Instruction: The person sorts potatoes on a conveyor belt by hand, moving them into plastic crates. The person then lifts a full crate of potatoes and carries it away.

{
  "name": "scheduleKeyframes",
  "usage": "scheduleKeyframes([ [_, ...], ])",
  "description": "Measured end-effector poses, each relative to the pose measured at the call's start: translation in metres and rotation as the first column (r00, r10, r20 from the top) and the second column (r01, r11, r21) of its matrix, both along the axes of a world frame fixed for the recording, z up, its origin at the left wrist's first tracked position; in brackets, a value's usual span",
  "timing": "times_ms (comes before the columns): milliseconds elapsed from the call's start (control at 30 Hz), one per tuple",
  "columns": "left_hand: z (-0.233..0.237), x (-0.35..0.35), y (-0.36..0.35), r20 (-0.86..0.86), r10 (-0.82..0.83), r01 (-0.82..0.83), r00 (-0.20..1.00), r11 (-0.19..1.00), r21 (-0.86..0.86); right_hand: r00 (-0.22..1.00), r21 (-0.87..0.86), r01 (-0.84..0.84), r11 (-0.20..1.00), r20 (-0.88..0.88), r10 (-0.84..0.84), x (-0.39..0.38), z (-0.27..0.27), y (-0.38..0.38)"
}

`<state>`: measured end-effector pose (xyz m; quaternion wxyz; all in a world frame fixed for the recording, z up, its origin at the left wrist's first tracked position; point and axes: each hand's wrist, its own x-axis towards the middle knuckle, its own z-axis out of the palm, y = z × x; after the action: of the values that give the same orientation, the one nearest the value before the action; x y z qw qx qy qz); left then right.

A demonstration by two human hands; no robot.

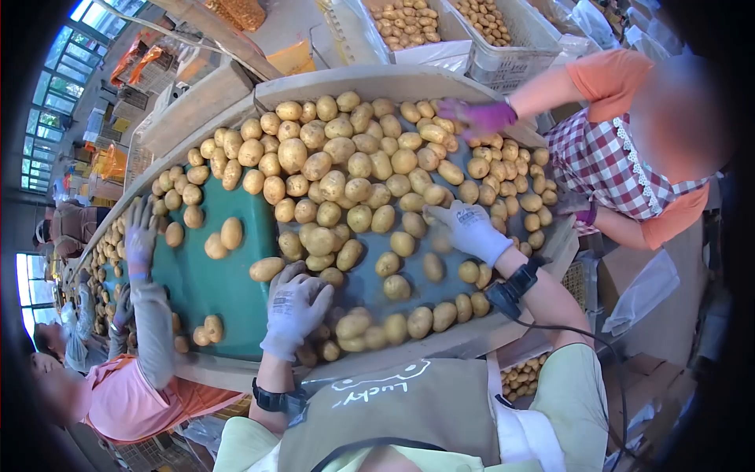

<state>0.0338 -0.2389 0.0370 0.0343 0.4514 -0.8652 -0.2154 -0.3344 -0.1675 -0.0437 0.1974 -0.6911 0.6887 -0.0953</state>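
Many potatoes [338, 189] lie heaped and scattered on a sorting table with a green belt [212, 279] on the left and a grey-blue surface to the right. My left hand [297, 311], in a light grey work glove, is near the table's front edge among potatoes. Its thumb stands apart from the fingers, and a single potato [267, 269] lies just beyond the fingertips. My right hand [470, 230], gloved alike, reaches in from the right with fingers stretched over the potatoes. Blurred potatoes lie below it; I see none gripped in either hand.
A co-worker's purple-gloved hand [487, 116] reaches over the far right potatoes. On the left, another person's gloved hand [141, 236] is at the belt. A wooden rim [377, 77] borders the table. Crates [511, 67] of potatoes stand behind it. A cable [586, 333] runs from my right wrist.
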Motion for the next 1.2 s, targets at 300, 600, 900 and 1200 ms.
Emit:
scheduleKeyframes([
  [300, 0.003, 0.007, 0.005, -0.011, 0.015, -0.015, 1.0, 1.0, 0.017, 0.985, 0.097, -0.088, 0.991, 0.155, 0.072, 0.023, 0.013, -0.015],
  [600, 0.011, 0.008, 0.003, -0.033, -0.005, 0.006, 0.999, 1.0, 0.022, 0.915, -0.812, 0.053, 0.582, -0.194, -0.354, -0.066, 0.06, -0.157],
  [900, 0.014, 0.016, 0.0, -0.11, 0.038, -0.03, 0.993, 0.997, 0.065, 0.953, -0.433, -0.223, 0.873, 0.092, 0.289, 0.043, 0.028, -0.099],
  [1200, 0.022, 0.013, -0.008, -0.076, 0.027, -0.02, 0.997, 0.997, 0.08, 0.945, -0.045, 0.022, 0.999, -0.324, -0.036, 0.015, 0.032, -0.166],
])
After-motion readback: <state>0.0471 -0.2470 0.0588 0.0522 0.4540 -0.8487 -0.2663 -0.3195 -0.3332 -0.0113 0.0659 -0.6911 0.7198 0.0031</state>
